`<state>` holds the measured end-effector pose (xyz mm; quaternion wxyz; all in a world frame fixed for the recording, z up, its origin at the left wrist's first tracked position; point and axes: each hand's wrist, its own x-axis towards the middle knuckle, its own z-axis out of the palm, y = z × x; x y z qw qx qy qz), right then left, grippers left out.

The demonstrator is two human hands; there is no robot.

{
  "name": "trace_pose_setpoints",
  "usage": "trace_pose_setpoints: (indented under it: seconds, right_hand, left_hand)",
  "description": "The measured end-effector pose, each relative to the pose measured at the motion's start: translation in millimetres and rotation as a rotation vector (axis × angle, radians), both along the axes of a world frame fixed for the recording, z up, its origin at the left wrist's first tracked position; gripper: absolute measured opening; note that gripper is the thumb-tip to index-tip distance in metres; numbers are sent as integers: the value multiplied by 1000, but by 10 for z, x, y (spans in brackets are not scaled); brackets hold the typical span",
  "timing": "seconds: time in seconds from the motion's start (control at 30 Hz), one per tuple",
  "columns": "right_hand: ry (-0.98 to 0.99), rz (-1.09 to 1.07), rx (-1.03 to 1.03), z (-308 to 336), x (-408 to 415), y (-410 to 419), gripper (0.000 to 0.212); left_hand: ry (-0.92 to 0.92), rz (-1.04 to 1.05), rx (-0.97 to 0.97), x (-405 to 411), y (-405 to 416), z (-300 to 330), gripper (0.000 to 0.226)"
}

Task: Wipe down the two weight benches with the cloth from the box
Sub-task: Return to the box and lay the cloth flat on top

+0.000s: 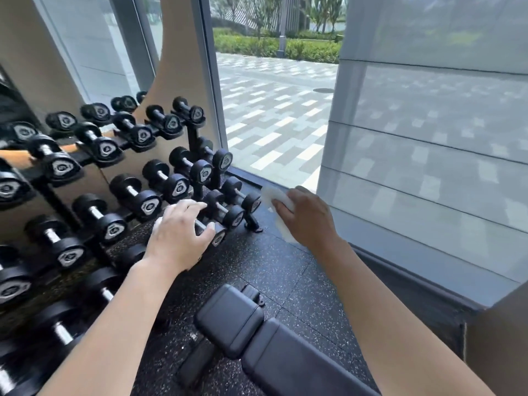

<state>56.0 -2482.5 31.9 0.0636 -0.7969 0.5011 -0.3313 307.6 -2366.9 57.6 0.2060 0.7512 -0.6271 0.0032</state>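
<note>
A black padded weight bench (274, 347) lies at the bottom middle, its square seat pad nearest the dumbbells. My right hand (307, 218) is raised above the floor beyond the bench and grips a white cloth (275, 195), which sticks out above and below my fingers. My left hand (178, 232) hovers with fingers spread and relaxed in front of the lowest dumbbells, holding nothing. Only one bench is in view, and no box shows.
A black dumbbell rack (197, 155) with several dumbbells lines the mirrored wall on the left. Speckled black rubber floor (285, 270) lies between rack and bench. A floor-to-ceiling window (274, 110) and a lowered grey blind (428, 167) stand ahead and to the right.
</note>
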Motion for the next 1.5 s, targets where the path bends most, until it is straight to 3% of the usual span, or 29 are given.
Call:
trace_pose_setpoints:
  seconds: [0.3,0.6,0.83,1.13,1.33,1.5]
  right_hand:
    - [-61,85,9,24,904,1229,45]
    - [-51,358,90,-49,2489,2899,45]
    - [-35,587,85,-44,3695,3854,52]
    - [54,779,100,-210,5121,4351,45]
    - [68,900,134,-378,6273,4272,36]
    - [71,975,127,-360,7368,4055,40]
  left_hand:
    - [30,96,-36,665,1460,-98,51]
    - [70,382,-26,1861,3673,-109,60]
    - [86,617,-58,2622,4966,-197,48]
    - [135,831,-50,3532,5750,-451,49]
    - [129,945,-31,4429,5808,-585,50]
    - [147,1025,-57,5340,5718,-581,48]
